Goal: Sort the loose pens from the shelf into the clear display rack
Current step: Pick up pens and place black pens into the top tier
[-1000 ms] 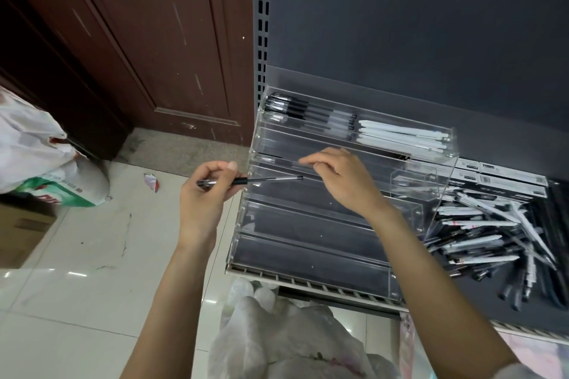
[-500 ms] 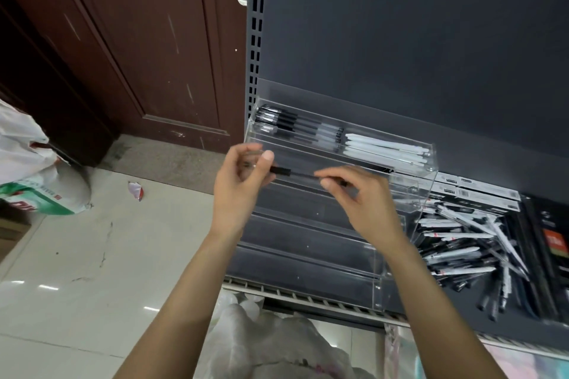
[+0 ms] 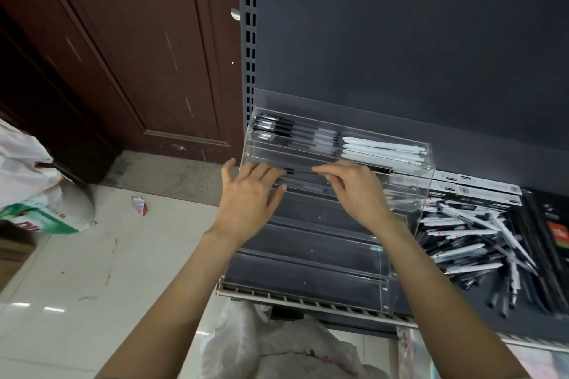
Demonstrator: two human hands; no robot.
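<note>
Pen (image 3: pixel 300 172) lies level over the clear rack's (image 3: pixel 397 280) second tier, at 12 o'clock from both wrists. Right hand (image 3: pixel 354 191) pinches it; left hand (image 3: pixel 249 197) rests flat-fingered on its end. Lowering it level should seat it cleanly.

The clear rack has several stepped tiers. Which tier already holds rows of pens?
The top, rearmost tier of the clear rack: black pens lie at its left, white pens at its right. The lowest tiers look empty.
</note>
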